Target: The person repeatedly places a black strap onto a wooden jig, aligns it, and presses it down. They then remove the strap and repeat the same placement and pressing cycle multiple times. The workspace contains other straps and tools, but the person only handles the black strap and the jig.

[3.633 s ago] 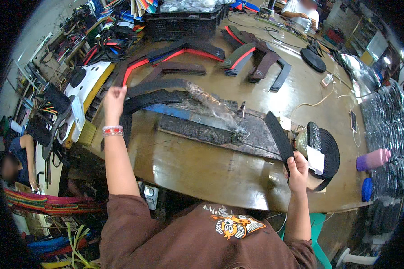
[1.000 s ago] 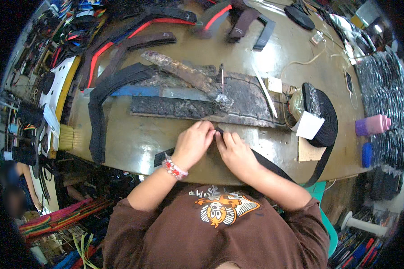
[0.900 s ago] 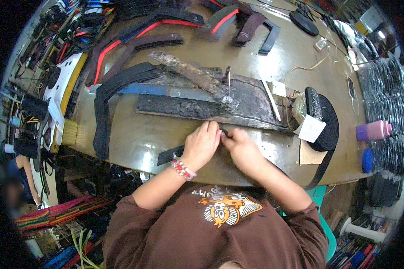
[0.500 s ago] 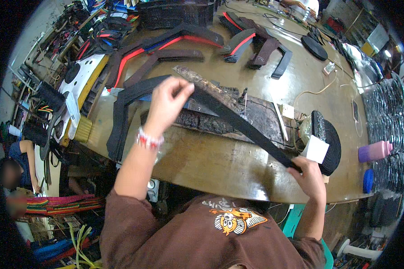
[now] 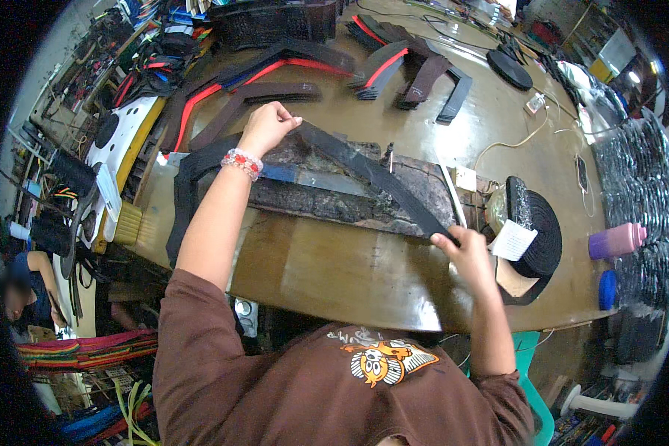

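A long black strap (image 5: 372, 175) is stretched above the brown wooden table (image 5: 334, 267), running from upper left to lower right. My left hand (image 5: 266, 126), with a red and white bead bracelet on the wrist, pinches its far end. My right hand (image 5: 462, 249) grips the near end, close to the table's front edge. Under the strap lies a dark, glue-stained work board (image 5: 334, 197). A stack of curved black strips (image 5: 189, 182) lies left of the board.
A black roll of strap with a white tag (image 5: 535, 234) sits right of my right hand. Red and black curved pieces (image 5: 290, 67) lie at the back. A purple bottle (image 5: 617, 239) stands at right. Another person (image 5: 26, 297) sits low at left.
My hands were close together at the table's near edge; they have spread apart and pulled the black strap out straight over the board. The left hand has reached slightly farther back.
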Motion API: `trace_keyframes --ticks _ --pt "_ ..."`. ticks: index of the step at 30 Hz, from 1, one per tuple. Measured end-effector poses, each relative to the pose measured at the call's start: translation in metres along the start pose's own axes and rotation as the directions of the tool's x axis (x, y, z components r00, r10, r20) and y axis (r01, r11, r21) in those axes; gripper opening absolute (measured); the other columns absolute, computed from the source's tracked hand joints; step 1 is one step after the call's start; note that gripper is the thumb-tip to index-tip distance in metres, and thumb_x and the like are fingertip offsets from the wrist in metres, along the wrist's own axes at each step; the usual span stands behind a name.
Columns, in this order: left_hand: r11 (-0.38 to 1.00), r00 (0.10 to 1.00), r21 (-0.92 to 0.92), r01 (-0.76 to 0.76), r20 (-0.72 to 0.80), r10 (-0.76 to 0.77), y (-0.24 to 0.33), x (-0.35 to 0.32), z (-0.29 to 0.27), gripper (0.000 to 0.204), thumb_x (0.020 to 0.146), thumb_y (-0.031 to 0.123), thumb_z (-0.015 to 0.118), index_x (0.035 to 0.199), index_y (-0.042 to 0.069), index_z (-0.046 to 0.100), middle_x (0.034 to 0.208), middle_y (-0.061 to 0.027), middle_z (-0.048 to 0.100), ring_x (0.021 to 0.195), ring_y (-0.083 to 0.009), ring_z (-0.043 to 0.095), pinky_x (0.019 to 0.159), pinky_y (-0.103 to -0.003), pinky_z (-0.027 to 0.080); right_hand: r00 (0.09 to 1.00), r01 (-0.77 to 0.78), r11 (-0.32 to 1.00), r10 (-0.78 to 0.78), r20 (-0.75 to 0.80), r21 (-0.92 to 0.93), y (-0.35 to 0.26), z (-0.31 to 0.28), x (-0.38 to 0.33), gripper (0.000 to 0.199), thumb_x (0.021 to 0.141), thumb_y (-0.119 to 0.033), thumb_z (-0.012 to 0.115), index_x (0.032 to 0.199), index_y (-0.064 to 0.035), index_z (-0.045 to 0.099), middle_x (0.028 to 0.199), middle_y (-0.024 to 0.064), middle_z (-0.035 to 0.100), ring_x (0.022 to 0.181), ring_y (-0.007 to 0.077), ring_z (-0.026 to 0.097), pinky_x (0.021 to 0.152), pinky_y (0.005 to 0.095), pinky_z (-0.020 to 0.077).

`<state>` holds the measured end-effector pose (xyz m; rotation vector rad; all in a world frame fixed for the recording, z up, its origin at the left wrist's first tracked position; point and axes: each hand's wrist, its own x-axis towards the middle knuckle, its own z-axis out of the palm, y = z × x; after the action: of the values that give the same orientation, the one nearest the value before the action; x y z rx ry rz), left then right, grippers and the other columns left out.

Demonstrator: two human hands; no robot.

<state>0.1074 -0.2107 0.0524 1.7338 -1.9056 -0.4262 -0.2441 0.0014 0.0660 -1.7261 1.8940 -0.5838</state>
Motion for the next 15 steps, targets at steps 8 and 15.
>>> trace_keyframes --ticks 8,15 --pt "1.0 1.0 0.031 -0.001 -0.006 0.001 0.003 -0.002 -0.003 0.039 0.076 0.039 0.072 0.082 0.001 0.064 0.086 -0.0172 0.066 0.085 -0.0281 0.064 0.078 -0.037 0.049 0.997 -0.081 0.975 0.081 0.009 0.207 0.03 0.03 0.003 0.044 0.083 -0.034 0.068 0.072 0.0048 0.051 0.056 0.0101 0.041 0.058 0.0124 0.036 0.054 0.0334 0.0366" --pt "1.0 0.988 0.02 -0.003 -0.153 0.006 0.005 -0.018 -0.038 0.038 0.077 0.041 0.071 0.086 0.005 0.066 0.089 -0.0155 0.068 0.086 -0.0263 0.066 0.078 -0.036 0.05 0.99 -0.067 0.954 0.1 -0.099 0.292 0.054 0.024 -0.015 0.025 0.089 -0.023 0.061 0.084 0.001 0.06 0.063 0.0043 0.049 0.061 0.0098 0.047 0.054 0.0289 0.0384"
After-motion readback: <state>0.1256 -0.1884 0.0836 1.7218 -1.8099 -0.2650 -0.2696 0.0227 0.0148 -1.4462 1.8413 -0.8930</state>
